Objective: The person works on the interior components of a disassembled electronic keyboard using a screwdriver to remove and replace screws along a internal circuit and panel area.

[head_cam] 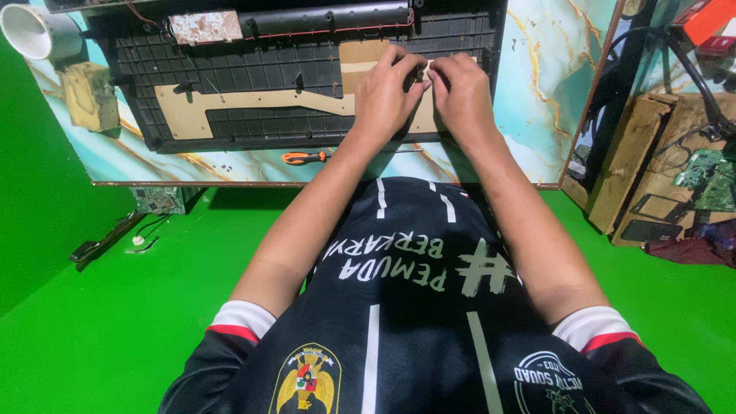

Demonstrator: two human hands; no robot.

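Note:
A black ribbed plastic panel (253, 73) lies on a marbled turquoise board (537, 69), with a tan cardboard-coloured sheet (230, 103) laid over it. My left hand (387, 88) and my right hand (460, 88) rest side by side on the right part of that sheet, fingertips pinched together around a small dark part (420, 73) between them. What exactly they grip is hidden by the fingers.
An orange-handled screwdriver (303, 158) lies on the board just left of my left forearm. A white cup (34, 31) and a yellowish sponge block (90, 96) sit at the board's left. Circuit boards (709, 172) and wooden pieces (632, 157) lie on the green floor, right.

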